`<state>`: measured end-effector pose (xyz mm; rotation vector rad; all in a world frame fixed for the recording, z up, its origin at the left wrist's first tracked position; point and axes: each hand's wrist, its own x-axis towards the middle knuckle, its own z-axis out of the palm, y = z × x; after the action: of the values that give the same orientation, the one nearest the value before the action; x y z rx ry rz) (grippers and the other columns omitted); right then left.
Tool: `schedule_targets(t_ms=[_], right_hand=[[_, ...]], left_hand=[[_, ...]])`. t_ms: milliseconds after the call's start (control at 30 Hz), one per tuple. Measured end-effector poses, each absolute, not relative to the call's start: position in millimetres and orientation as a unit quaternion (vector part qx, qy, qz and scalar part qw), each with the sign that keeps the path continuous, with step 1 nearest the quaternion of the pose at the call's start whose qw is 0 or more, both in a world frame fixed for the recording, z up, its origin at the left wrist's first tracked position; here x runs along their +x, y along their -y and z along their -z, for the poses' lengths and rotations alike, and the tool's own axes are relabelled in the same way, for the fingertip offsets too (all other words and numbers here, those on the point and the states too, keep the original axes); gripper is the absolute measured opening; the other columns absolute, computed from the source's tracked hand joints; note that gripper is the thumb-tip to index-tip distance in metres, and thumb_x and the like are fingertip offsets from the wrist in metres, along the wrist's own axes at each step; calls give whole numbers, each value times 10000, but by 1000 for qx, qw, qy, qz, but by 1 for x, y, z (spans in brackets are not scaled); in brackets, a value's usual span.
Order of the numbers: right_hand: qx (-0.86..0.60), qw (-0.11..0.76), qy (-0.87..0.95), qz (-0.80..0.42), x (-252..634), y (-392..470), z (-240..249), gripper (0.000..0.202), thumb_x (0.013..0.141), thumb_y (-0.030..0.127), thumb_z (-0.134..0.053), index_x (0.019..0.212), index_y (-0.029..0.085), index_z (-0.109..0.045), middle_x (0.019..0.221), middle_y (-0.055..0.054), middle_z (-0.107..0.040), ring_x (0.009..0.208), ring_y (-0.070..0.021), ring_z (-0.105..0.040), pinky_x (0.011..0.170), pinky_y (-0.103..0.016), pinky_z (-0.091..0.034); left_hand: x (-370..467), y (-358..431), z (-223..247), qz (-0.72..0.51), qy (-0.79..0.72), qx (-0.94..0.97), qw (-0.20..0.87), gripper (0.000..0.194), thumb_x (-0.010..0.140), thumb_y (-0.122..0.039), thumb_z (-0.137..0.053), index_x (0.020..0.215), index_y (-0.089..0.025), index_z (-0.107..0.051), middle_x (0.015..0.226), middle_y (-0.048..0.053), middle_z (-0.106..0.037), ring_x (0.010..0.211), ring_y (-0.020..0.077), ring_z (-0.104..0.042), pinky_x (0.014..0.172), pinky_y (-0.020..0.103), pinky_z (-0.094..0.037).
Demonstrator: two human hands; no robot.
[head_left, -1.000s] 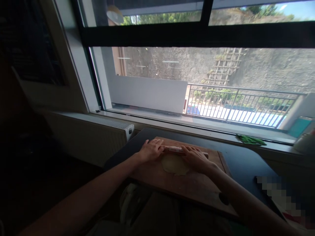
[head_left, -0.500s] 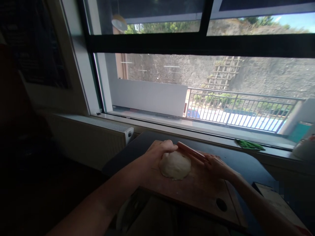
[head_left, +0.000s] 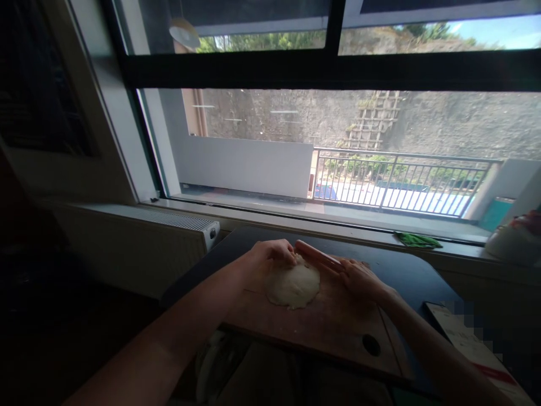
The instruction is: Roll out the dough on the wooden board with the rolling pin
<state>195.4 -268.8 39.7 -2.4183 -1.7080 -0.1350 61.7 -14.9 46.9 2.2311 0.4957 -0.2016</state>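
And there's the dough [head_left: 293,286], a pale, flattened round sitting on the wooden cutting board [head_left: 308,332], toward the board's far side and between the two hands! Its outline is uneven, with small ragged bumps along the near edge and a narrow point at the far edge; the top looks soft, smooth and gently swollen, catching the window light.

Look at the left hand [head_left: 274,249]: the forearm slants up from the lower left, the wrist bends over, and the curled fingers come down at the dough's far-left edge, touching it. Whether they actually pinch it, the view cannot tell.

Over to the right hand [head_left: 359,276], reaching in from the lower right, back of the hand up, fingers closed around the near right end of the rolling pin [head_left: 316,254]. That pin is a slim, smooth, reddish-brown cylinder, lying aslant just beyond the dough, its free end close by the left hand's knuckles.

The board is flat, brown, dusted with a few pale specks, and an oval hole [head_left: 371,345] opens near its right corner. Beneath it spreads a dark, smooth, round-cornered table [head_left: 406,270], and on the windowsill [head_left: 338,229] behind lies a crumpled green cloth [head_left: 418,241].
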Motion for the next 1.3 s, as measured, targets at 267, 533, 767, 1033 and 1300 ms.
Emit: schedule_targets(t_ms=[267,533,767,1033,1300], right_hand=[[-809,94,578,52,198,269,-33,417,897,292,-375,1302,255,-468,1177,-66,-614,1040,-233,-564,891,-333,-369],[-815,102,569,44,206,267,-21,405,906,303,-367,1296,243,-459,1218,-72,-574,1112,-224,-505,937,-340,-310],[-826,92,553,50,213,265,-11,408,895,338,-379,1271,210,-477,1244,-95,-540,1134,-246,-473,966,-368,-277],[-825,101,555,43,210,264,-13,411,880,320,-402,1274,235,-479,1242,-77,-543,1154,-239,-458,966,-358,-276],[-821,159,549,12,213,274,-24,329,856,283,-393,1096,180,-594,992,-87,-632,907,-207,-560,802,-309,-387]], left_hand=[[58,19,-50,84,-179,882,428,284,531,-280,-717,784,-155,-693,734,14,-673,667,177,-614,556,241,-465],[60,24,-65,133,-171,854,473,321,502,-218,-739,817,-159,-707,773,31,-707,733,224,-651,617,293,-514],[45,30,-80,98,-152,819,545,350,526,-198,-772,863,-132,-703,778,42,-708,706,186,-647,637,270,-511],[36,45,-117,24,-114,755,645,347,571,-214,-774,889,-112,-683,779,54,-693,653,158,-632,602,251,-506],[-9,55,-49,-44,-340,771,537,231,559,-169,-683,780,-135,-624,660,16,-629,611,162,-602,502,228,-466]])
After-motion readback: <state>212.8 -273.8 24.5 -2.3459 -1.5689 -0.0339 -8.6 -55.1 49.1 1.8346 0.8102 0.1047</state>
